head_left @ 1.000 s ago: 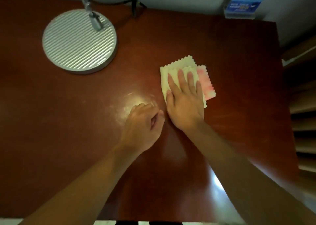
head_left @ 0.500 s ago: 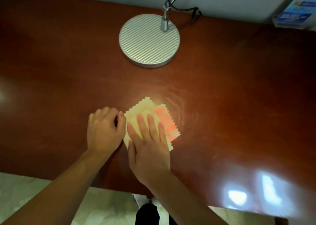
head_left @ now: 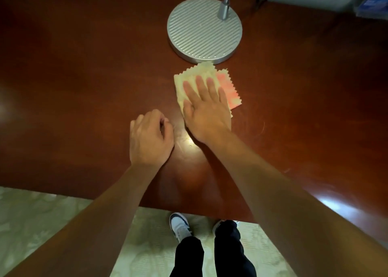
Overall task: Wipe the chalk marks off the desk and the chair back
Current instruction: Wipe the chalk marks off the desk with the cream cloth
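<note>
Counter [head_left: 73, 87] of dark red-brown wood fills most of my view, glossy, with a pale glare patch between my two wrists. Toward the left, my left hand [head_left: 150, 138] rests knuckles-up on the wood, its fingers [head_left: 162, 121] curled loosely inward with nothing in them; it sits near the cloth but apart from it. Just to its right, my right hand [head_left: 206, 110] lies palm-down on the cloth [head_left: 196, 72], fingers straight and slightly spread, pressing it flat against the counter. The cloth is pale yellow with zigzag-cut edges, folded so that a pink-stained layer [head_left: 230, 91] shows past my little finger on the right side. Its far corner lies just beside the lamp base [head_left: 204, 27], a round, ribbed silver disc with a metal stem rising from its far right part. Faint pale swirl marks [head_left: 261, 127] show on the wood to the right of my right wrist. Below the counter's near edge I see patterned light flooring [head_left: 42, 224], my dark trousers [head_left: 228, 253] and a white shoe [head_left: 179, 224].
</note>
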The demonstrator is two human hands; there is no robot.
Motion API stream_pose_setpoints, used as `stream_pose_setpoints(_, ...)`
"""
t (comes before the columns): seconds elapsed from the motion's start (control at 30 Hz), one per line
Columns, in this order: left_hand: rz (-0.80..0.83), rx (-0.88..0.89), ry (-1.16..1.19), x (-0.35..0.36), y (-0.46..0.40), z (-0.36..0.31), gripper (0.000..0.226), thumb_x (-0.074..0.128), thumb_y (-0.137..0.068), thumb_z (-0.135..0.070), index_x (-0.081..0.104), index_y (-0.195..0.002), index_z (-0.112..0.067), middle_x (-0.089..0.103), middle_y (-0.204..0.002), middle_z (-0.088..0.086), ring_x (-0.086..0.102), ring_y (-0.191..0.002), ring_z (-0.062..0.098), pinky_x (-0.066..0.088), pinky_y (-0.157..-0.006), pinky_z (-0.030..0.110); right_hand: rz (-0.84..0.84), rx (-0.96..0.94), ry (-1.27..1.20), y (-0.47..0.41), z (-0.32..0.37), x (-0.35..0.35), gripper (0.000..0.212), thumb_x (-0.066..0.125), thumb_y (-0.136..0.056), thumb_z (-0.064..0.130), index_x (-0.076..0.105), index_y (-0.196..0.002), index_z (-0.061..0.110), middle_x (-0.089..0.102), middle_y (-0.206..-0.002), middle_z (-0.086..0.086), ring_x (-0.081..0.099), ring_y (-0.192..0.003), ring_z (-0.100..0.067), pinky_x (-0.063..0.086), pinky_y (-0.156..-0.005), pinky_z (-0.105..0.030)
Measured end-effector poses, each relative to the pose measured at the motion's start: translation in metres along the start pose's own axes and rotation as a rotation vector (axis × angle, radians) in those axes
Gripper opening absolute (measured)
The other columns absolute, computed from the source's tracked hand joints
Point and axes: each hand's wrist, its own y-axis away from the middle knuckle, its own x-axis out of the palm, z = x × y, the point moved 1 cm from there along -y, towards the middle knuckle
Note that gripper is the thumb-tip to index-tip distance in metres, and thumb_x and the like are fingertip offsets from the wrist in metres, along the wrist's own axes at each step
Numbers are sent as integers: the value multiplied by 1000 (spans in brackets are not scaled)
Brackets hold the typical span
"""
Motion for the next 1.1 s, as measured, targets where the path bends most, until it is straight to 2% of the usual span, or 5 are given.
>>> stream_pose_setpoints(0.27,22,-22,-26,-3,0,-5,21,56,-93,-15,48,-73,-12,45,-70,-2,47,-74,25,36,-79,41,-51,123,37,58,-36,11,55,7,-103,42,-3,-156,33,-6,-166,0,-13,-151,-24,-3,-123,-46)
stream_pose_setpoints(0.43,19,-112,-76,4,-2,-22,20,52,-94,-20,52,-76,-13,56,-79,7,52,-83,33,39,-85,47,-94,127,10,89,-52,16,56,8,-102,42,3,-157,32,1,-166,-2,-8,-152,-25,-1,-123,-47)
stream_pose_setpoints(0.63,96,128,66,49,20,-118,20,53,-95,-22,50,-75,-16,50,-74,-3,45,-73,19,36,-76,36,-95,218,-34,121,-112,14,58,5,-100,44,5,-156,35,0,-166,1,-9,-152,-22,-6,-122,-44)
stream_pose_setpoints(0.9,245,319,158,104,59,-241,18,59,-89,-17,56,-72,-12,55,-68,5,54,-70,32,46,-73,46,-242,449,-24,216,-243,3,54,23,-102,40,30,-154,28,22,-163,-5,15,-151,-29,16,-121,-49)
stream_pose_setpoints(1.1,399,537,171,141,103,-296,17,62,-89,-17,58,-73,-14,56,-69,1,55,-67,26,47,-68,42,-251,649,-69,293,-319,1,55,19,-103,43,23,-155,29,14,-165,-3,8,-152,-26,10,-121,-46)
